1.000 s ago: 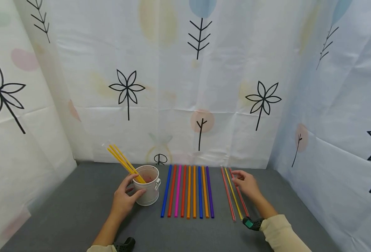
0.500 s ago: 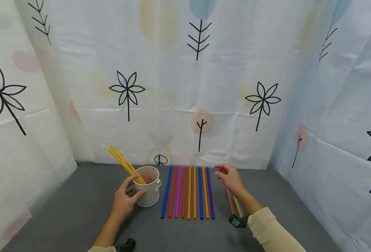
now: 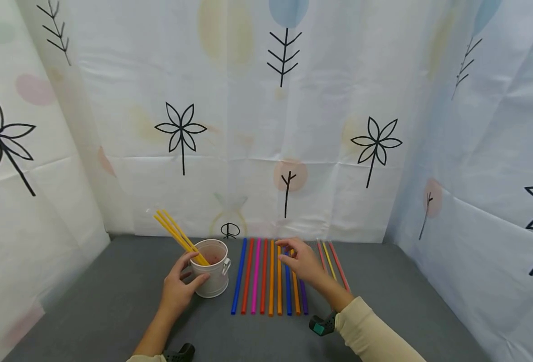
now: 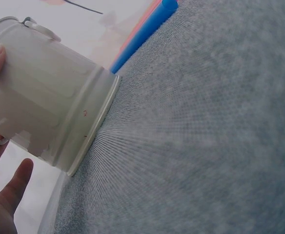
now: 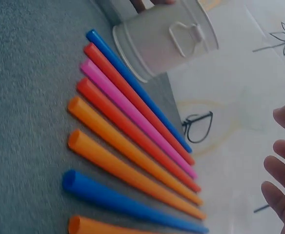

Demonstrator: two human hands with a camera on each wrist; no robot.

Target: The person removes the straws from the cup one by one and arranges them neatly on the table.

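My left hand [image 3: 177,290] grips the small white metal bucket [image 3: 214,284], thumb on the near side and fingers at its far rim. Several yellow straws [image 3: 176,232] lean leftward out of the bucket. Loosely bent and holding nothing, my right hand [image 3: 303,262] hovers over the right part of a row of thick coloured straws. That row has blue [image 3: 238,281], red, pink [image 3: 255,281], orange [image 3: 271,286] and purple straws laid side by side. In the right wrist view, the fingertips [image 5: 279,170] are spread apart, off to the side of the straws.
Right of the row lie three thinner straws, two red [image 3: 340,266] and one yellow [image 3: 330,260], partly covered by the right forearm. The grey tabletop [image 3: 397,301] ends at a patterned white curtain [image 3: 248,191] behind and at both sides.
My right hand has moved left, from the thin red straw at the far right to above the thick straws. The left hand and bucket have stayed put.
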